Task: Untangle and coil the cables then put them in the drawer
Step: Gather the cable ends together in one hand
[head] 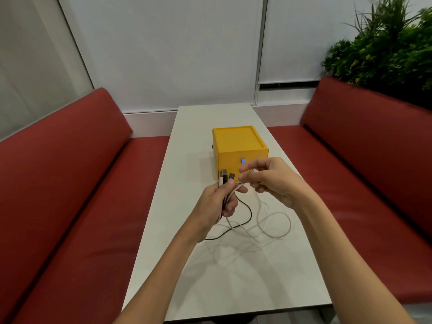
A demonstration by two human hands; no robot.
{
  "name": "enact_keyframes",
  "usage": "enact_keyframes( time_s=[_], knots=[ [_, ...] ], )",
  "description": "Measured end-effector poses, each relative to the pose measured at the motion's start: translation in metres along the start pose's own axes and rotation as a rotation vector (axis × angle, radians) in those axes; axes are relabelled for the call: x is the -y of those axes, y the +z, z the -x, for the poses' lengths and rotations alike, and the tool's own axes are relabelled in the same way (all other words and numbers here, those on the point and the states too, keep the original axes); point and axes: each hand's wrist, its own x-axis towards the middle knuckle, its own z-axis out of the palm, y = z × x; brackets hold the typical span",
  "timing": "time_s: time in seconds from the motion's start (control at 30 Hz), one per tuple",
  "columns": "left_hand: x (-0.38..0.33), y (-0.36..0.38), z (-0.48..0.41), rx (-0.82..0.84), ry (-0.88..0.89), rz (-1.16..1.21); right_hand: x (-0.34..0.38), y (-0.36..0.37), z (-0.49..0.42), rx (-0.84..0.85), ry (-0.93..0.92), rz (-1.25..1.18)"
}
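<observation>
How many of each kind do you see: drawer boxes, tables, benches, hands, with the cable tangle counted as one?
Drawer box: 1
Table: 1
Benches: 2
Hands: 2, left hand and right hand
Cable tangle: 1
Total: 7

Matt yellow plastic drawer box (238,146), smooth white table (201,141), red cloth benches (70,183)

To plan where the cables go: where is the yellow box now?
In the head view the yellow box stands on the white table, slightly right of its middle, just beyond the right hand and the left hand holding the cables.
</observation>
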Motion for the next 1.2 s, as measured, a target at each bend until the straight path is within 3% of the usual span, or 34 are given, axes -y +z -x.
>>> enact_keyframes(
  time_s=[0.23,0.37,0.77,0.87,1.0,1.1,1.2],
  knots=[
    [0.004,-0.003,0.002,0.106,-0.090,-0.188,0.014,-0.005,0.001,0.298,0.028,0.439],
    [0.002,-0.001,-0.003,0.124,-0.102,-0.177,0.020,-0.003,0.000,0.389,0.007,0.464],
    [-0.014,-0.014,-0.017,0.227,-0.021,-0.376,0.034,0.003,-0.017,0.302,-0.104,0.429],
    [-0.027,-0.019,-0.022,0.197,0.025,-0.279,0.044,-0.001,-0.023,0.275,-0.183,0.253],
    [-0.048,-0.019,-0.033,0.063,0.087,0.120,0.027,-0.004,-0.030,0.150,-0.160,-0.079],
    [-0.056,-0.014,-0.041,0.021,0.052,0.350,-0.004,0.022,-0.028,0.350,-0.040,-0.252],
    [-0.056,-0.013,-0.043,0.004,0.019,0.416,-0.019,0.035,-0.029,0.433,-0.119,-0.415]
  ],
)
